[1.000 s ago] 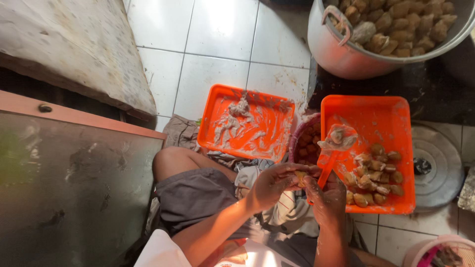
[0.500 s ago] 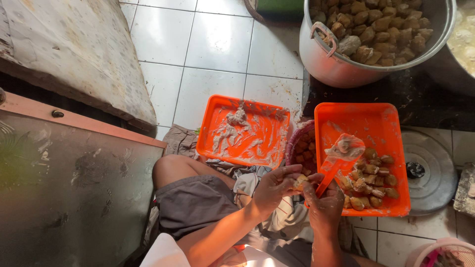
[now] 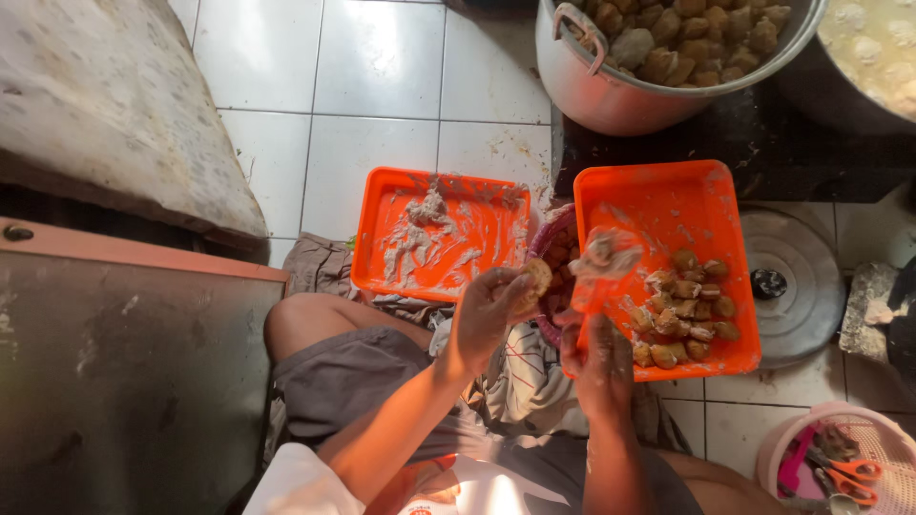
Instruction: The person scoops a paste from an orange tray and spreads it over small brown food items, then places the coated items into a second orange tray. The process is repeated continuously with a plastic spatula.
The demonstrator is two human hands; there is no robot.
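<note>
The left hand point(image 3: 491, 310) was closed on a small round brown fried dough piece point(image 3: 537, 279), just above the purple bowl point(image 3: 546, 250). The right hand point(image 3: 596, 358) gripped an orange plastic scraper point(image 3: 593, 277) loaded with pale paste, over the near-left corner of the orange tray of brown pieces point(image 3: 658, 195).

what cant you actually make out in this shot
- Head view: the purple bowl is mostly hidden by both hands and the right orange tray.
- What the right hand grips: only an orange paste-smeared tool shows.
- The metal pot is cut off by the top edge.
</note>
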